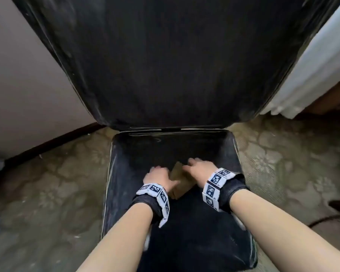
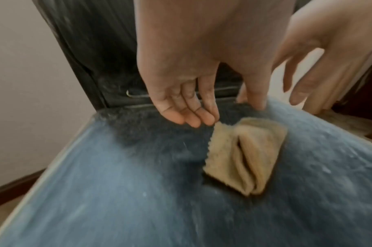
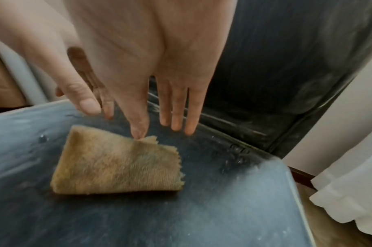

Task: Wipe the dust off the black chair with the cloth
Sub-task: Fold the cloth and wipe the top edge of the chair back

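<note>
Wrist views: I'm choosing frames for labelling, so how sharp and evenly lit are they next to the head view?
Left wrist: cloth fairly sharp, seat smeared. Right wrist: cloth blurred, seat washed pale. Head: dim, chair nearly featureless, edges bowed.

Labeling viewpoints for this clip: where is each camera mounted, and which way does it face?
Head: worn on the head, facing forward and down at the black chair; both forearms, left hand and right hand show.
Left wrist: looks along the left hand's straight fingers towards the backrest.
Right wrist: looks along the right hand; one fingertip touches the cloth.
Shared: all three show the folded cloth on the dusty seat; each wrist view also catches the other hand.
</note>
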`<control>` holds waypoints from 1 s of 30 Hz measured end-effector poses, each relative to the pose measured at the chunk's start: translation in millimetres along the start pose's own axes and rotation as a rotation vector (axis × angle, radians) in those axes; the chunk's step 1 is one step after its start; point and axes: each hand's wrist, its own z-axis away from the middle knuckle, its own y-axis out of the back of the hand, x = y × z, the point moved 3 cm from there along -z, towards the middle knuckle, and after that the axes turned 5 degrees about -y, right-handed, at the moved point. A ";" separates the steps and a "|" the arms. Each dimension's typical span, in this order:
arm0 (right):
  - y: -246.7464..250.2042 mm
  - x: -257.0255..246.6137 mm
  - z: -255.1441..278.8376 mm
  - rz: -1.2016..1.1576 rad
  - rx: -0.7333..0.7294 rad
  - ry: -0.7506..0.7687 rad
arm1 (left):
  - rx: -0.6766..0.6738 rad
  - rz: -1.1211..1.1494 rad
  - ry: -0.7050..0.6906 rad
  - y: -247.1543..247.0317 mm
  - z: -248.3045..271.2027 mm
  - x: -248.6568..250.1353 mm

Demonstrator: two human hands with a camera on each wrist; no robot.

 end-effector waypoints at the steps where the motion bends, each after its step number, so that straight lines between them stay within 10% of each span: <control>1: -5.7 -2.6 -9.9 0.030 -0.016 -0.003 | -0.046 -0.026 0.001 -8.8 -5.9 -3.6; 10: -19.9 -1.7 -43.9 0.093 0.025 -0.005 | -0.004 0.158 -0.049 -30.9 -23.6 -12.9; 20: 90.9 29.0 16.5 -0.760 0.172 -0.207 | 0.386 0.621 -0.076 93.2 23.9 15.6; 30: 260.0 43.9 124.1 -1.216 0.390 -0.016 | 0.597 0.316 -0.606 267.2 123.0 79.8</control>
